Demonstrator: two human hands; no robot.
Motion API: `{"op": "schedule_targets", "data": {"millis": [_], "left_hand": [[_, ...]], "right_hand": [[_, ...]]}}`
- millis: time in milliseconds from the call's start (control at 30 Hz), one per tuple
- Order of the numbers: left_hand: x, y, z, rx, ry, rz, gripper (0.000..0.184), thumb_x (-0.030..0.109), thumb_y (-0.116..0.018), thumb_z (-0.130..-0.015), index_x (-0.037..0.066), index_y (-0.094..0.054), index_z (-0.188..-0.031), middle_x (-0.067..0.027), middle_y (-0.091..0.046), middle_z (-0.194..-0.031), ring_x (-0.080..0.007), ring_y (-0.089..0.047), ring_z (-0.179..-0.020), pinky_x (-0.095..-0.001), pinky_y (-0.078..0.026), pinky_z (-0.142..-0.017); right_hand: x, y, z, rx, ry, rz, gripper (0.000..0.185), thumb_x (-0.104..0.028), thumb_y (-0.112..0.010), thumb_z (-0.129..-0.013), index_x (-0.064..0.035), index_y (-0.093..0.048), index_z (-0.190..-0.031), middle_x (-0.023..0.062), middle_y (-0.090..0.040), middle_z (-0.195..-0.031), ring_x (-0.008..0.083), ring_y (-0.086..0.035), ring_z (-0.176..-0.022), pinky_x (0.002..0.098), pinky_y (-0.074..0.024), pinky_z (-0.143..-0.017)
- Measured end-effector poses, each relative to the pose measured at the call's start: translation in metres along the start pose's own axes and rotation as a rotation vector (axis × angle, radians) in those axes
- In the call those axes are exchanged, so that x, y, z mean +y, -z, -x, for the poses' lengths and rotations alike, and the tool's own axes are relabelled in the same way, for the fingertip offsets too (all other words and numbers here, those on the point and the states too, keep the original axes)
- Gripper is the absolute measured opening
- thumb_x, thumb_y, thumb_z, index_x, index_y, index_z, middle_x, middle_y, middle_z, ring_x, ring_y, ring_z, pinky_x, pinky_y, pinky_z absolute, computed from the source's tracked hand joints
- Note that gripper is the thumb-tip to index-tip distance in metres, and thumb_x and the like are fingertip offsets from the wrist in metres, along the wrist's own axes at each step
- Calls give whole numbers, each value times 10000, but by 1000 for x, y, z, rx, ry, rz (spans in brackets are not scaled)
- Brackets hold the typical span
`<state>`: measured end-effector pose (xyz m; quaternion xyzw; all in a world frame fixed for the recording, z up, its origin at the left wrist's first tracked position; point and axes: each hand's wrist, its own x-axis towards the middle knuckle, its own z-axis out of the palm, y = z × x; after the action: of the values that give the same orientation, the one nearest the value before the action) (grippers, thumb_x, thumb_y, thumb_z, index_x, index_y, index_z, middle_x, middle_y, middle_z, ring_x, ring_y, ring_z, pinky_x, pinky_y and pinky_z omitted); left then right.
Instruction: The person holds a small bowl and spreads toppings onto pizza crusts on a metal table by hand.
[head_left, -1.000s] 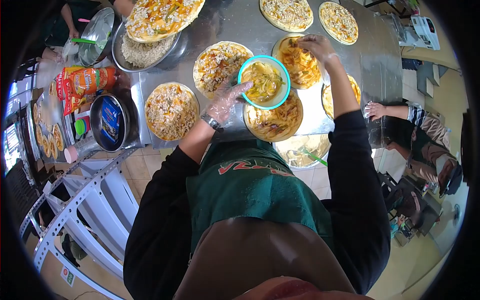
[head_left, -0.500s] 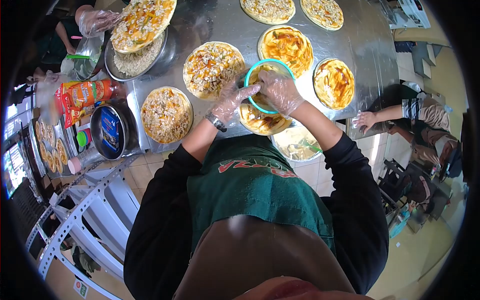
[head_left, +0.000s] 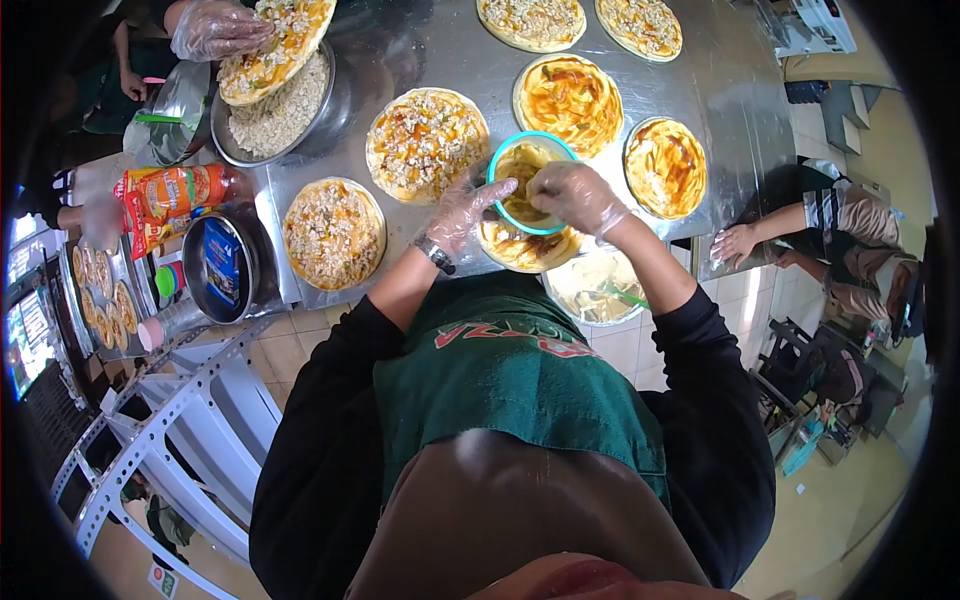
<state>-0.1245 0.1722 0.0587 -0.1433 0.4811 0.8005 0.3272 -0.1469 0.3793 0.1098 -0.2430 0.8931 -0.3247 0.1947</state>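
Brought back from the upper-centre pizza (head_left: 568, 105) since a second ago, with right hand (head_left: 578, 197) dipped into the turquoise-rimmed bowl (head_left: 532, 134) at mid-frame, fingers bunched; impossible to tell whether gripping filling. Holding the bowl with left hand (head_left: 462, 212). Without visible white crumbs, so seemingly less finished, on upper-centre pizza, lower-centre pizza (head_left: 525, 252) and right-of-centre pizza (head_left: 665, 168). Already crumbed on left-of-centre pizzas (head_left: 427, 143) and top-edge pizzas (head_left: 531, 18).

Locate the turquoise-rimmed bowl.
The bowl is just right of centre in the head view's upper half, in the left hand, over the pizza nearest the apron.
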Motion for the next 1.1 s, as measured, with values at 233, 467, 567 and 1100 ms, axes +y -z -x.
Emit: {"op": "schedule_targets", "data": {"millis": [233,467,567,1100], "left_hand": [[5,6,-8,58,-33,26,679,244,-759,-801,42,-425,-1357,-92,-612,-1131,-176,-635,-970,-351,-588,-755],[4,22,-13,95,-66,15,720,286,-769,-785,58,-414,-1369,-93,-611,-1155,-171,-630,-997,-320,-557,-754],[5,22,-11,113,-75,30,708,274,-765,-790,60,-418,-1369,-94,-609,-1159,-173,-627,-1004,-321,-563,-751],[8,9,-10,85,-114,-2,654,227,-756,-800,58,-444,-1349,-69,-617,-1134,-156,-626,-986,-311,-572,-724]], "right_hand": [[42,60,-9,190,-488,-446,115,-18,-668,-804,-10,-672,-919,43,-666,-751,114,-622,-681,264,-519,-655],[130,23,-35,131,-518,-237,167,-61,-638,-774,-8,-686,-925,107,-700,-815,167,-663,-727,297,-524,-686],[124,21,-41,112,-492,-41,207,-52,-596,-761,-39,-702,-939,121,-706,-865,216,-675,-778,315,-526,-727],[36,50,-14,104,-221,-355,110,-20,-666,-832,-27,-711,-933,43,-690,-836,118,-626,-755,265,-498,-668]]}}
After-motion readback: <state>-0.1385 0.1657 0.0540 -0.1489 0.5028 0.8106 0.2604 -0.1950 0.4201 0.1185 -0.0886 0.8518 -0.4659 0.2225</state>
